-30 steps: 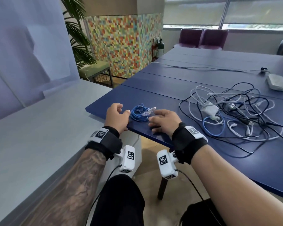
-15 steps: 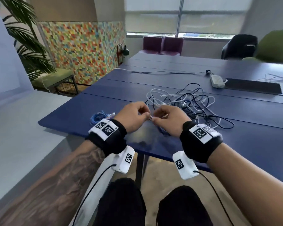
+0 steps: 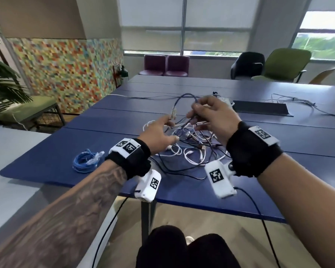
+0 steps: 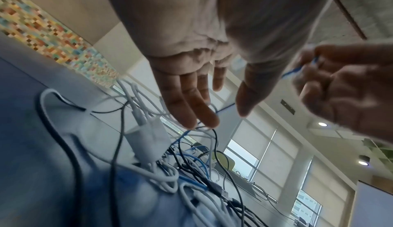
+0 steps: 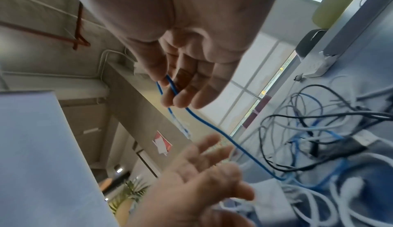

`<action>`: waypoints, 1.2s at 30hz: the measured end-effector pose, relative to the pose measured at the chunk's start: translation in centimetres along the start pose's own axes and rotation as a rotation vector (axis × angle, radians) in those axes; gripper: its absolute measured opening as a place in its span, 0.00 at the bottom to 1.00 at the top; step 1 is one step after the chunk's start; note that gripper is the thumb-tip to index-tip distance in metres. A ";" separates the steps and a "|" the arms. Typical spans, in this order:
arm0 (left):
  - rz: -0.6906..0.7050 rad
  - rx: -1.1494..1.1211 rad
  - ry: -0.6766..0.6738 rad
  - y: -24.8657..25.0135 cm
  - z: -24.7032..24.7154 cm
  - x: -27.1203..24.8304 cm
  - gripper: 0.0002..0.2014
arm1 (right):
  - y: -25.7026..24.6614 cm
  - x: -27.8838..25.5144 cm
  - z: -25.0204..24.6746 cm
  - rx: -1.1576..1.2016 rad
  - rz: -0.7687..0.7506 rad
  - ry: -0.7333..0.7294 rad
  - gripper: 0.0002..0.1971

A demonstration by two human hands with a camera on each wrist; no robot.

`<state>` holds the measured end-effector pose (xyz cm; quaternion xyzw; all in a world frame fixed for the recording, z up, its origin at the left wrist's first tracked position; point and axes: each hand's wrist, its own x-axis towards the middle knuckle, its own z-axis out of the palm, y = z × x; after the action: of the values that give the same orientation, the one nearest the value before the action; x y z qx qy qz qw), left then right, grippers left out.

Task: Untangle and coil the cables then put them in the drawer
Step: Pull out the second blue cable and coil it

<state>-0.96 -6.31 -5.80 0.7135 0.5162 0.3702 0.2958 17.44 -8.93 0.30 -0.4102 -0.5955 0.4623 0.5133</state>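
The blue cable is lifted above the table, pinched between the thumb and fingertips of the right hand. In the right wrist view it bends over the fingertips, with one strand running down into the tangle and a short end hanging on the other side. In the head view it arches up in a loop on the far side of the hands, and its clear plug hangs at the left end of that loop, just beside the left hand's fingertips; whether they touch it cannot be told.

The left hand grips nothing. In the left wrist view its fingers are straight and together, the thumb spread apart, hovering just above the tangle.

The tangle lies on the table under and beyond both hands: white, black and blue cables crossing one another, with a white charger among them. A coil of blue cable, already wound, lies well apart to the left, near the table's near edge.

Farther off on the table are a white power strip, partly hidden behind the right hand, a dark flat panel to its right, and loose grey cords at the far right. Chairs stand beyond the far edge by the window.
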 end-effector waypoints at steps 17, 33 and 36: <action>-0.101 -0.277 0.193 0.1 1.2 4.0 0.03 | -1.1 2.1 -3.4 -0.352 -0.133 0.205 0.04; 0.059 -0.147 0.145 1.2 0.9 3.8 0.10 | -2.5 3.2 -2.5 -0.488 -0.178 0.279 0.13; 0.033 -0.223 0.194 0.9 1.3 3.8 0.13 | -3.2 3.4 -2.6 -0.318 -0.207 0.346 0.12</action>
<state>1.31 -3.01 -4.97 0.6457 0.4861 0.4971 0.3157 19.52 -6.11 4.27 -0.4956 -0.6027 0.2306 0.5813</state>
